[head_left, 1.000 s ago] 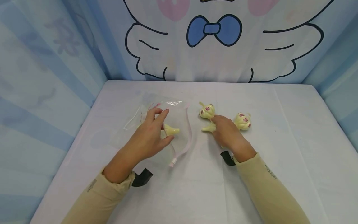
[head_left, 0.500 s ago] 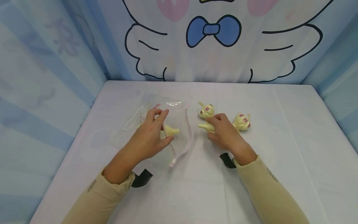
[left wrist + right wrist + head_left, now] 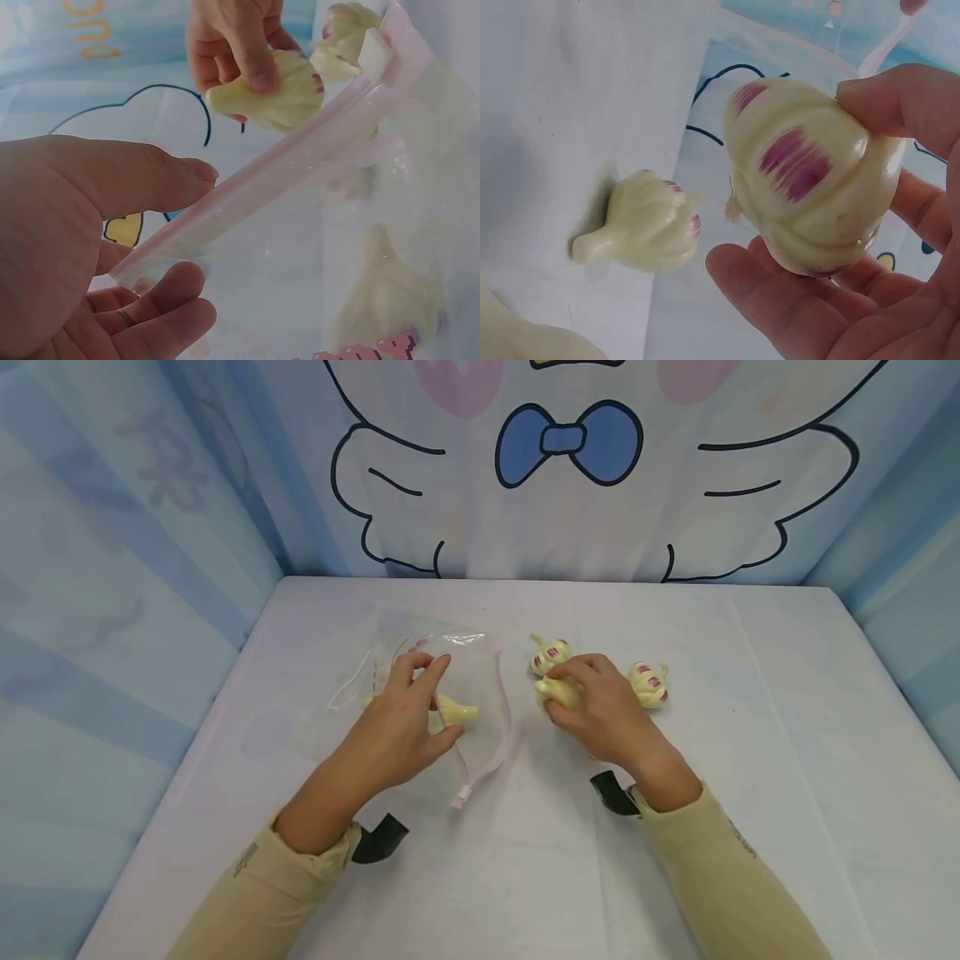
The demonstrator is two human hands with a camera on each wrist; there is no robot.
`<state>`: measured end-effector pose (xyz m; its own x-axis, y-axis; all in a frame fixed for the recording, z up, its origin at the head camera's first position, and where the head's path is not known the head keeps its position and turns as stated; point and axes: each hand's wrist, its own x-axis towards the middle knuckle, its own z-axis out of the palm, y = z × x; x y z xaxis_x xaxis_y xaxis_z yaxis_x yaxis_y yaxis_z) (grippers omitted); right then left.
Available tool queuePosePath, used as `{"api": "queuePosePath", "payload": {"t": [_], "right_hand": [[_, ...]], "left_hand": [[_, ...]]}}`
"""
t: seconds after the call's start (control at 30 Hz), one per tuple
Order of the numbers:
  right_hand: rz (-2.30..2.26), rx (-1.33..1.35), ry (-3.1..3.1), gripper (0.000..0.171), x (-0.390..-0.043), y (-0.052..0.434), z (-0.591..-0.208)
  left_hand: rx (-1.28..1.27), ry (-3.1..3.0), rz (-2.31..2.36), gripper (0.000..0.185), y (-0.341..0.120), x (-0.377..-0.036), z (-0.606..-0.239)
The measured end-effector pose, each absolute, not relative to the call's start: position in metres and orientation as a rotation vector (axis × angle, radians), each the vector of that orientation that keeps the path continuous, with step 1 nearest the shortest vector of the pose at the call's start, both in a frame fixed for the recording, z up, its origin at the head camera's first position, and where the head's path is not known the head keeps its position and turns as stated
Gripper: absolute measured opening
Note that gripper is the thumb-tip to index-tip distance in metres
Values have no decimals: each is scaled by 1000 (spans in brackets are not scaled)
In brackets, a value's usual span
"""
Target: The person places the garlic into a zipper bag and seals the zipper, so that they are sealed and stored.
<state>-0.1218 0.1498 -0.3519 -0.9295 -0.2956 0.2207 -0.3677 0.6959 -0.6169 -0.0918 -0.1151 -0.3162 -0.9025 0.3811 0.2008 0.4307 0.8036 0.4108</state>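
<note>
My left hand (image 3: 401, 718) holds the raised lip of a clear zip bag (image 3: 487, 768) with a pink zip edge. Inside the bag lies a pale yellow garlic bulb (image 3: 386, 300), partly hidden by this hand in the head view. My right hand (image 3: 611, 710) grips another garlic bulb (image 3: 810, 172), cream with purple patches, between thumb and fingers. Its stem points toward the bag. Just behind the held bulb sits a second garlic bulb (image 3: 550, 653). To the right of the right hand is one more garlic bulb (image 3: 648, 683).
A white cloth covers the table (image 3: 480, 877). Blue-and-white curtains (image 3: 135, 610) hang at the sides, and a printed cloth with a blue bow (image 3: 570, 441) hangs behind. Black straps (image 3: 381, 837) show at both wrists.
My right hand has picked the garlic bulb up and shifted it slightly left and away from me, turning its stem. The left hand and the bag stay nearly still.
</note>
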Motion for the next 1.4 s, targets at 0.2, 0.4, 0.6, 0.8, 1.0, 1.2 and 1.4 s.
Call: {"api": "queuePosePath", "payload": {"t": [0.2,0.4,0.6,0.8,1.0,1.2,1.4], "right_hand": [[1080,598,-2738,27,-119,148,-351],[1080,602,-2709,27,-115,147,-349],[1121,630,-2681,26,-111,148,-346],[1143,676,-2647,21,-109,149,-344],[1198,666,-2615,14,-104,150,-343],[1263,665,-2646,16,-100,152,-342],[1276,723,-2670,20,-97,147,-344]], "left_hand": [[-642,-2883,-697,83,-116,-92,-317],[-625,-2900,-702,84,-115,-92,-316],[-636,-2877,-707,83,-117,-91,-316],[-663,-2840,-704,82,-118,-92,-316],[-669,-2843,-683,82,-118,-93,-315],[-677,-2829,-682,81,-119,-93,-315],[-693,-2812,-677,80,-119,-92,-316]]}}
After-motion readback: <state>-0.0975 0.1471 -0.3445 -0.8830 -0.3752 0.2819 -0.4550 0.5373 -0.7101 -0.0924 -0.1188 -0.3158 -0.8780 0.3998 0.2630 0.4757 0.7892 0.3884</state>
